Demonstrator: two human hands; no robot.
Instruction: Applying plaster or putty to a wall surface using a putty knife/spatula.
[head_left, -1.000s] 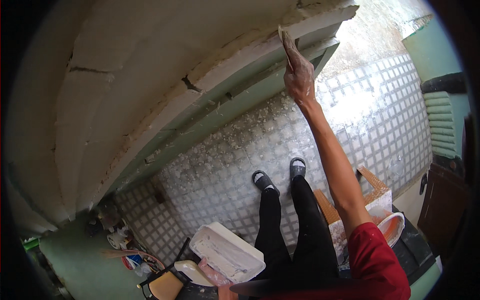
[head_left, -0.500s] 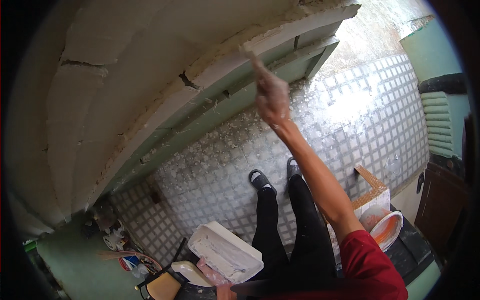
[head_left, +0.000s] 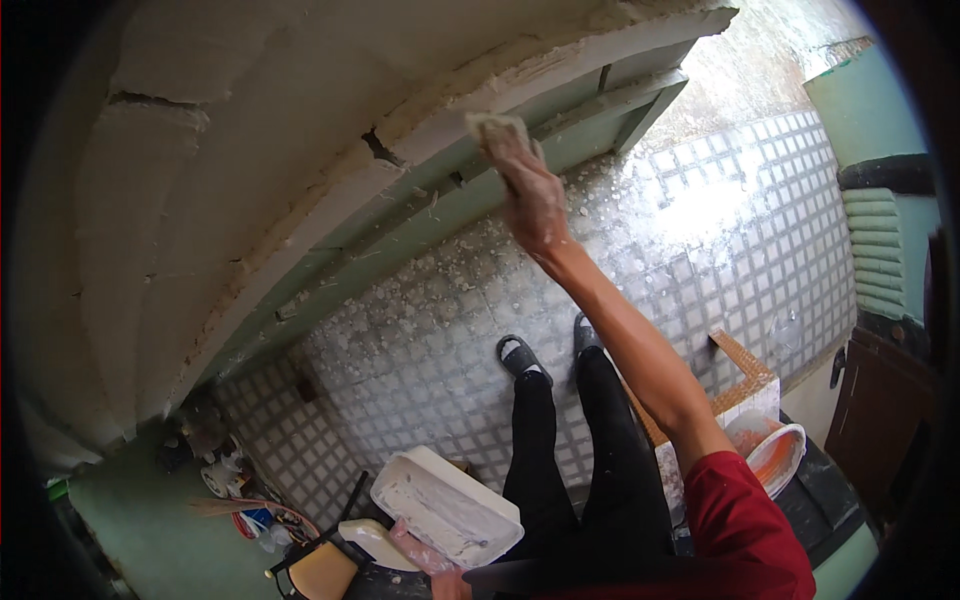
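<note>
My right hand (head_left: 535,205) reaches up toward the plastered edge (head_left: 440,135) of the structure overhead. Its fingers are closed on a flat, pale, plaster-smeared scraper (head_left: 497,130), held just off that edge; its exact shape is blurred. At the lower middle, my left hand (head_left: 420,550) grips the side of a white rectangular tub (head_left: 450,505), tilted so that its inside shows. White paste coats the tub's bottom and walls. The same whitish smears cover both hands.
Plaster crumbs dot the tiled floor (head_left: 420,330) around my slippers (head_left: 522,358). At the right, a white bucket (head_left: 785,460) with orange inside stands on a dark surface beside a wooden-edged box (head_left: 745,395). A chair (head_left: 325,570) and assorted clutter (head_left: 240,480) are at lower left.
My right hand has moved slightly left and down, turning the scraper so that its flat face shows. The tub has shifted slightly left in my left hand.
</note>
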